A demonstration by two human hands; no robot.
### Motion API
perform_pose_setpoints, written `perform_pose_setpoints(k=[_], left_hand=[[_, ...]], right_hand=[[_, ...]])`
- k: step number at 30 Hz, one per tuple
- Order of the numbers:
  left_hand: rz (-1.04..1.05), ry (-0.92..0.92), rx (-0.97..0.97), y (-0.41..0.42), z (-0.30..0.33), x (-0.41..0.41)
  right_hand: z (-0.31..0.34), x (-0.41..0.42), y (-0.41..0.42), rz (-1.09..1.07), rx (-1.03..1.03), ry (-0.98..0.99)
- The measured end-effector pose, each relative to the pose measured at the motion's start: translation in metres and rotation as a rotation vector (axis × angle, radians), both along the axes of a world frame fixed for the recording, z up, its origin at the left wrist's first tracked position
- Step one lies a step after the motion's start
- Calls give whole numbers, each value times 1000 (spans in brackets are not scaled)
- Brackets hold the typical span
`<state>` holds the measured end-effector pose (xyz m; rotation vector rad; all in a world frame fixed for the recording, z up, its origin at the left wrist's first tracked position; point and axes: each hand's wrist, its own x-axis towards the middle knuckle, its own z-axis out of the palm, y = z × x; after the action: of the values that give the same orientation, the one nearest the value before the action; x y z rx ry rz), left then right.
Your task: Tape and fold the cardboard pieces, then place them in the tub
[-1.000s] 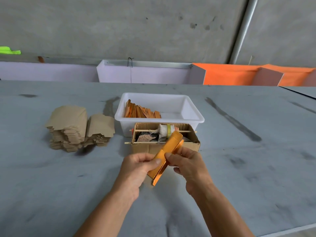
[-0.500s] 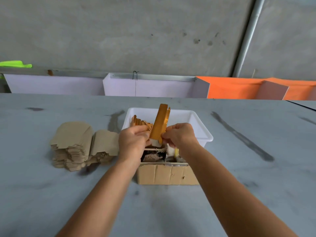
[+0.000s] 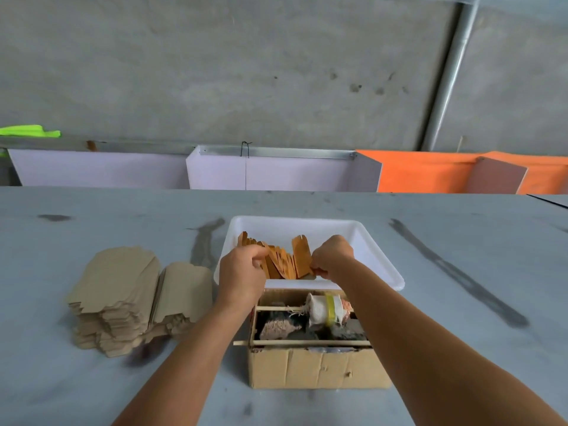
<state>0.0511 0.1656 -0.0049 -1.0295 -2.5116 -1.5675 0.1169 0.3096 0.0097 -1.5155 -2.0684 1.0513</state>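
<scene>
A white plastic tub (image 3: 375,256) stands mid-table holding a row of several folded orange-brown cardboard pieces (image 3: 278,262) on edge. The newest folded piece (image 3: 302,256) stands at the right end of that row. My right hand (image 3: 330,256) is inside the tub and pinches this piece's lower right edge. My left hand (image 3: 242,272) reaches over the tub's near left corner, fingers curled against the row of pieces. A stack of flat unfolded cardboard blanks (image 3: 123,290) lies left of the tub.
A small open cardboard box (image 3: 316,364) sits just in front of the tub, with a cloth-wrapped roll banded in yellow tape (image 3: 324,309) and dark scraps inside. White and orange panels (image 3: 430,173) line the table's far edge below a concrete wall.
Both hands carried the folded orange piece from in front of the box up over it and down into the tub, where it now stands at the right end of the row.
</scene>
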Motion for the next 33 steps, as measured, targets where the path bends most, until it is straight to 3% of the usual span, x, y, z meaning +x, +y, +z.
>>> perform_pose_setpoints(k=[11, 15, 18, 21, 27, 33], left_hand=[[-22, 5, 25, -4, 0, 5], [54, -47, 108, -24, 1, 4], [133, -76, 175, -42, 5, 1], [216, -55, 223, -64, 13, -3], [370, -33, 254, -107, 17, -12], [364, -95, 244, -118, 5, -9]], right_hand=[[-10, -5, -7, 226, 211, -338], [6, -11, -36, 274, 439, -141], [15, -15, -77, 499, 553, 16], [16, -20, -111, 678, 600, 30], [-7, -43, -168, 933, 720, -143], [-41, -68, -188, 864, 874, -459]])
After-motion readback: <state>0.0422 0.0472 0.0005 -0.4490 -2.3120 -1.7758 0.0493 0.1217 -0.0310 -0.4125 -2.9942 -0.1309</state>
